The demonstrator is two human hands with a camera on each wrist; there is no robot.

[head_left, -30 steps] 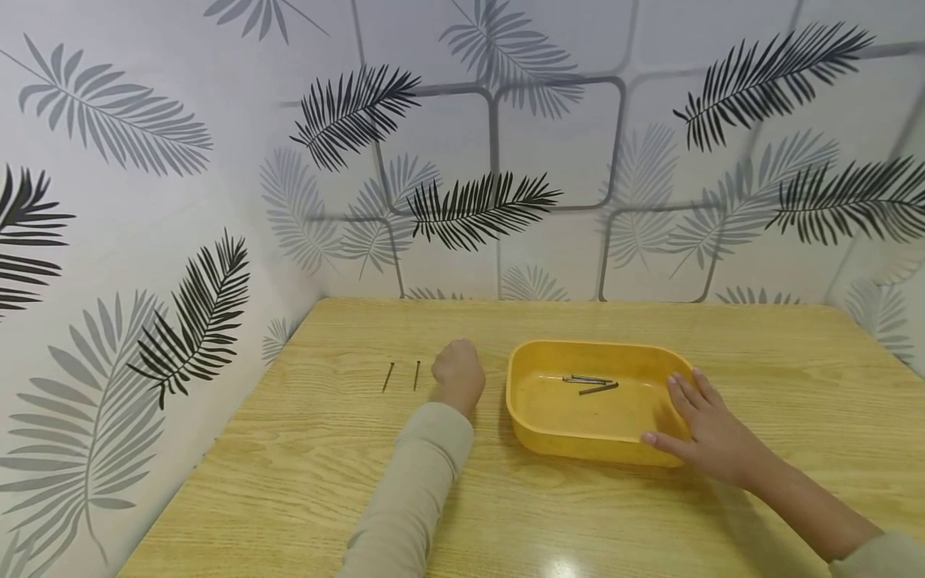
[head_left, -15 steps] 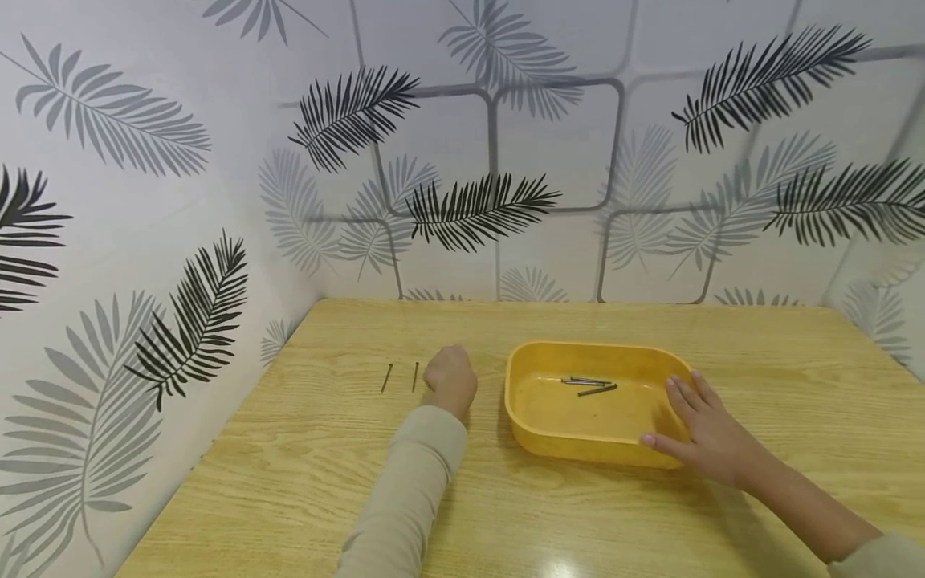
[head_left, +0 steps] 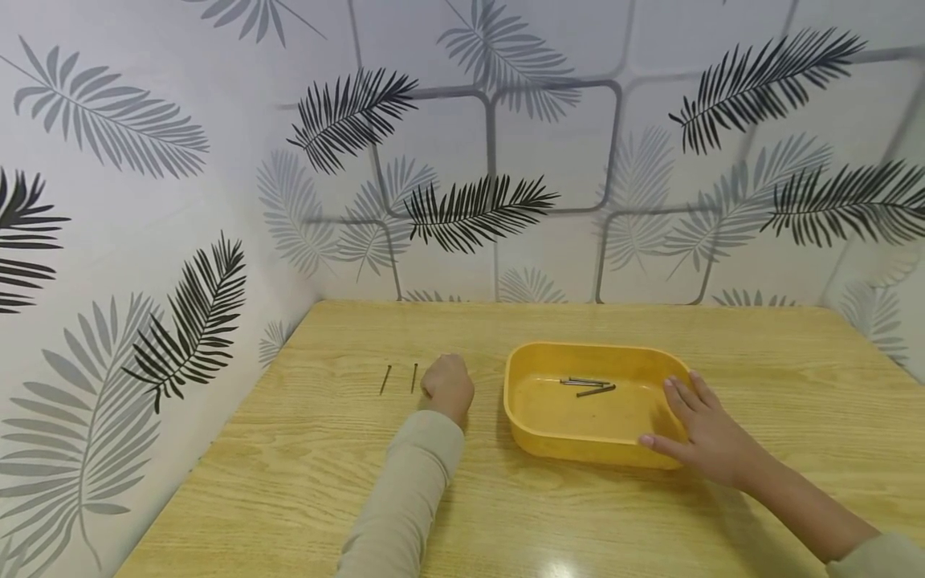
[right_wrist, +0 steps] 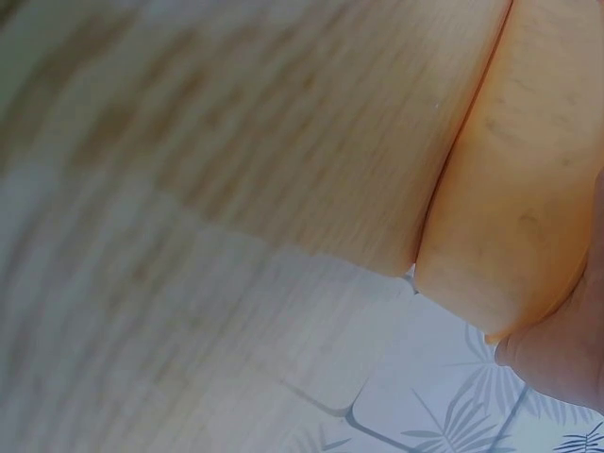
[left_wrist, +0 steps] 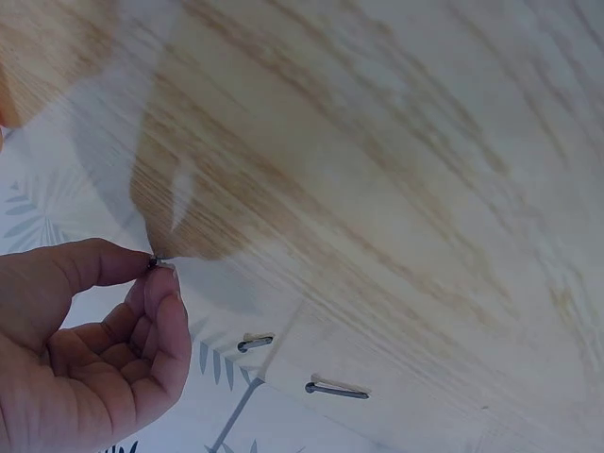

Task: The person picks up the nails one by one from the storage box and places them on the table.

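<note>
Nails (head_left: 414,379) are lying as a pair on the tabletop (head_left: 289,482), just to the left of our left hand (head_left: 447,389), the nearer one running almost straight away from us and the other slanting slightly, heads at the far ends. That hand is sitting much nearer to them than our right hand (head_left: 704,433). Between its thumb and a fingertip we are pinching a small metal piece (left_wrist: 157,261), seemingly another nail; only a bit is showing, so we cannot tell its long axis. The yellow tray (head_left: 592,448) is standing to the right of the left hand, apart from it, its long side running crosswise. Three more nails (head_left: 596,391) are lying inside, close together and roughly crosswise. Our right hand is resting at the tray's right end, fingers lying over the rim with the thumb apart from them. The nails are looking thin, straight and dark grey, with small heads.
</note>
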